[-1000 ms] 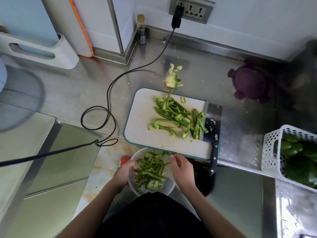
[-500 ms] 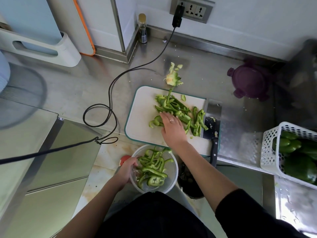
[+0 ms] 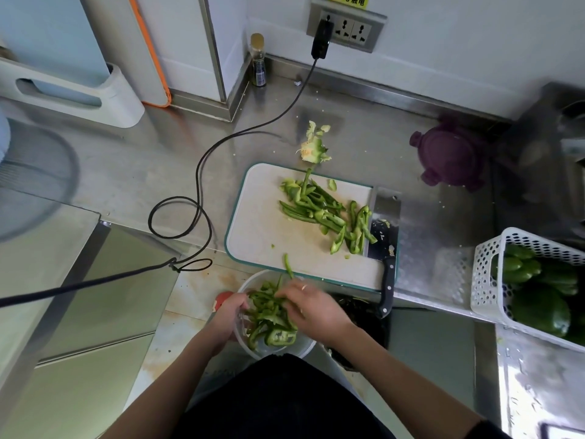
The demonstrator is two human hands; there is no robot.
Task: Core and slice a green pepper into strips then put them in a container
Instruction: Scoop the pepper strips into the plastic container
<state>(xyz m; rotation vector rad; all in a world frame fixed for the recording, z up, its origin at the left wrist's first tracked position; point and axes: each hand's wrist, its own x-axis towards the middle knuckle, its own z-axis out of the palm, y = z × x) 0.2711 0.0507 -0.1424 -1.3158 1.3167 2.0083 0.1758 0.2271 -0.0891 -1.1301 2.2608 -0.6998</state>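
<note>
Stainless steel forms the counter (image 3: 364, 134), which carries a white cutting board (image 3: 262, 229) with a teal rim at its front edge. A pile of green pepper strips (image 3: 319, 210) lies on the right half of the board, and 1 loose strip (image 3: 287, 264) lies near the board's front edge. A cleaver (image 3: 384, 217) rests along the right edge of the board, blade toward the wall, with its black handle (image 3: 387, 286) overhanging the counter's front edge. The pepper core (image 3: 313, 147) lies on the counter just behind the board's rear edge.

A clear round container (image 3: 278, 346) is held below the front edge of the counter, in front of the board. It holds more pepper strips. The left hand (image 3: 229, 312) grips the container's left rim. The right hand (image 3: 313, 307) is over the container with its fingers curled around a bunch of strips; a ring shows on 1 finger.

A purple lid (image 3: 449, 153) lies on the counter toward the right rear. A white perforated basket (image 3: 487, 280) at the right edge holds whole green peppers (image 3: 538, 299). A black cable (image 3: 202, 172) runs from a wall socket (image 3: 346, 25) across the counter.
</note>
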